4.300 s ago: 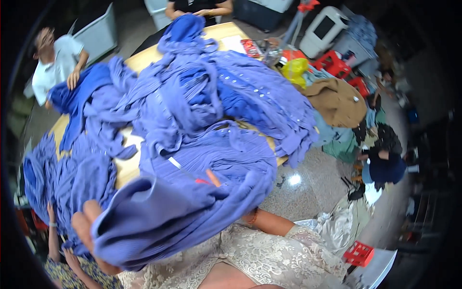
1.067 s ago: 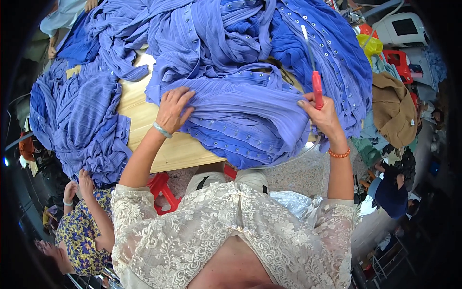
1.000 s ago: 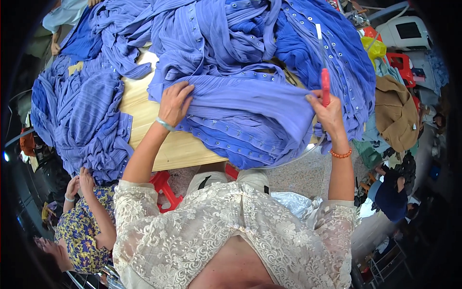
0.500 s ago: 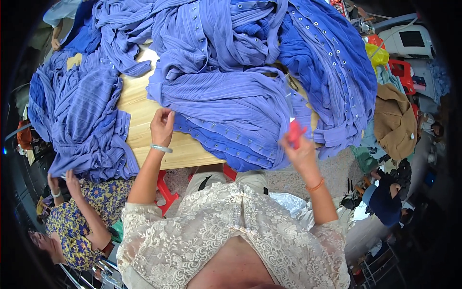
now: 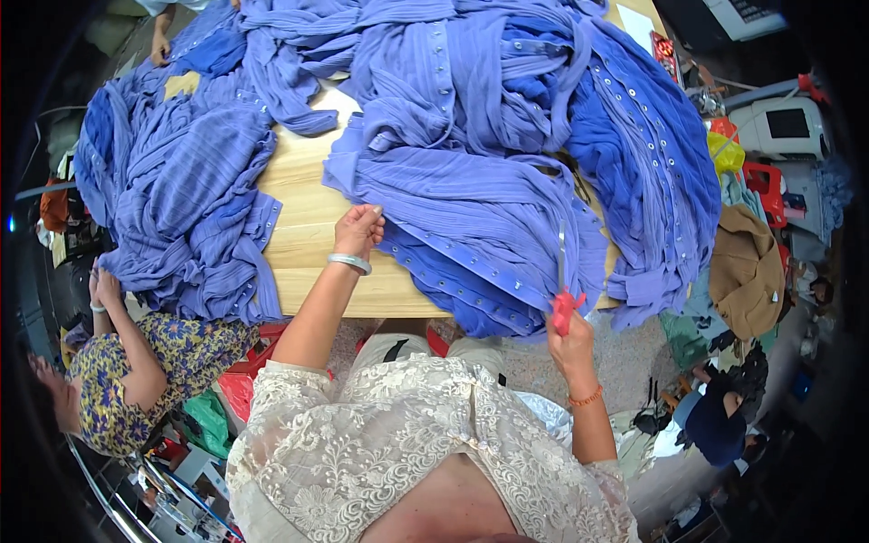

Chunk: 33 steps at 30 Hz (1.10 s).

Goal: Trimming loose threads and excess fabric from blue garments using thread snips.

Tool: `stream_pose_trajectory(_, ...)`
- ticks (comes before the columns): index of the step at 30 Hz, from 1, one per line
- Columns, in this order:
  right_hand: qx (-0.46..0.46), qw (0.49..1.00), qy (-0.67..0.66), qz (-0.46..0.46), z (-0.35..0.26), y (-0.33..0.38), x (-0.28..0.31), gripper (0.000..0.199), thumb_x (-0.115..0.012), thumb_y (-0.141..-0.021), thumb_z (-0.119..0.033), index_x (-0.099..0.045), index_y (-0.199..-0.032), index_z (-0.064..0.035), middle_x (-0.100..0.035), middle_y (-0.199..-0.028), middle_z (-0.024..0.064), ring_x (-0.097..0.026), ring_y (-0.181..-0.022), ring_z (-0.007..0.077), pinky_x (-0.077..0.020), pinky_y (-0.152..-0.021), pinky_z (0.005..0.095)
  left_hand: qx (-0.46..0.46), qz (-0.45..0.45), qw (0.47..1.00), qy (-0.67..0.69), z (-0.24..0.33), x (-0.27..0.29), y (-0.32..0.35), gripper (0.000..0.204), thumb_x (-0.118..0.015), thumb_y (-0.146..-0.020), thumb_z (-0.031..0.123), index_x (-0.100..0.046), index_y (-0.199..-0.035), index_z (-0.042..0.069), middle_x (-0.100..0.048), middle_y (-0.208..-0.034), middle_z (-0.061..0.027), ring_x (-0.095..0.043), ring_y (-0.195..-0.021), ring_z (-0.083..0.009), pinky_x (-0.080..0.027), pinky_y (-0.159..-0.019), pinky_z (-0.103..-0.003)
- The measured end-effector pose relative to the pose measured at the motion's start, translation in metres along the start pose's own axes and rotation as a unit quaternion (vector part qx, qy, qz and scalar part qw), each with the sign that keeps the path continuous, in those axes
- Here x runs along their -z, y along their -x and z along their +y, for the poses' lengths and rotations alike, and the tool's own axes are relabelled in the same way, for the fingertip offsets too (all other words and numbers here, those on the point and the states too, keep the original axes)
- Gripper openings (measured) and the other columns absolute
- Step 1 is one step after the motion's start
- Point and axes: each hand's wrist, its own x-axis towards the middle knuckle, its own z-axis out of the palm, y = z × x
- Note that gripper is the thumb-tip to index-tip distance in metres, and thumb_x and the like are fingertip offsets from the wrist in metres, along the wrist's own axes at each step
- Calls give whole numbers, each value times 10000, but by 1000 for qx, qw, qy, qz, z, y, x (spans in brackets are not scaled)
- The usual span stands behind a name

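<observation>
A blue ribbed garment (image 5: 471, 195) lies in front of me, its button strip (image 5: 462, 262) dotted with small metal studs or eyelets. At the strip's left end, my left hand (image 5: 359, 232) is closed in a pinch on the garment's edge. The strip runs straight from there toward my right hand (image 5: 572, 347), which is wrapped round red-handled scissors (image 5: 565, 312). Their slim metal blade points away from me over the cloth. Whether the right fingers also grip the strip's end, I cannot tell.
More blue garments (image 5: 172, 172) cover much of the wooden table (image 5: 308, 226). At the left, a co-worker in a flowered top (image 5: 167, 362) handles cloth; another person's hand (image 5: 160, 50) is at the far left. A brown garment (image 5: 747, 271) and red stool (image 5: 765, 192) are at the right.
The right hand and scissors have moved nearer to me, down to the garment's near edge. The button strip is now lifted and stretched straighter between the hands. The whole view has shifted.
</observation>
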Motion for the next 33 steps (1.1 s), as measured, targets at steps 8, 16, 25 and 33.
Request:
stream_pose_trajectory(8,-61,993,-101,-12,-40,19,38,138,-713,-841,-16,-722,-977,5,-679,-767,112,-648,-639,232,-498,-615,340,17,50,996,68,5,15,-5,277,-722,-903,204,-538,-1079,95,-652,-902,-78,-668,-746,-186,-576,-619,-310)
stream_pose_trajectory(16,-10,994,-90,-66,-72,12,63,140,-738,-801,9,-736,-940,-6,-709,-802,102,-670,-677,183,-509,-640,300,-35,78,982,166,21,7,-47,220,-742,-885,150,-525,-917,156,-594,-662,-5,-546,-473,-124,-444,-423,-259)
stream_pose_trajectory(25,-27,999,-3,-25,-47,43,58,157,-743,-773,-1,-736,-925,-38,-696,-781,97,-666,-672,212,-503,-609,316,-209,76,975,8,75,33,-11,216,-593,-995,255,-623,-920,54,-645,-707,-41,-595,-559,-100,-441,-483,-209)
stream_pose_trajectory(33,-16,994,56,-90,-38,53,28,152,-743,-777,-50,-737,-929,-59,-704,-819,128,-690,-729,293,-528,-645,380,88,27,995,-22,5,38,-2,264,-743,-886,297,-558,-922,113,-644,-822,-75,-692,-685,-231,-573,-546,-359)
